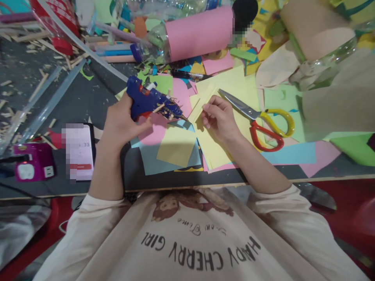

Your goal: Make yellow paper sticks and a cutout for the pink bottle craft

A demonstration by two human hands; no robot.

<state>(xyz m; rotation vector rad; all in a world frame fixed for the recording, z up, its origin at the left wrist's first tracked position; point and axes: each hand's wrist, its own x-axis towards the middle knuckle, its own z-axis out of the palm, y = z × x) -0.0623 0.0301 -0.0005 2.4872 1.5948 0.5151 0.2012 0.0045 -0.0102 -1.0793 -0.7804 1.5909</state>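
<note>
A dark blue hot glue gun (pixel 155 97) lies tilted over paper scraps, its nozzle toward the middle and wood splinters stuck around its front. My left hand (pixel 120 119) grips its handle, the thumb stretched out below it; the other fingers are mostly hidden behind the gun. My right hand (pixel 218 117) is closed in a pinch at a narrow yellow paper strip (pixel 202 103), close to the nozzle tip. Beneath this hand spread yellow paper sheets (pixel 225 154). Scissors (pixel 258 117) with red and yellow handles rest partly open just right of it.
A pink-wrapped bottle (pixel 199 33) lies at the back, with a tan-wrapped bottle (pixel 319 31) at the right. Glue sticks (pixel 52 101) and wood bits cover the left. A phone (pixel 79 152) and a purple plug adapter (pixel 33 162) sit near the front edge.
</note>
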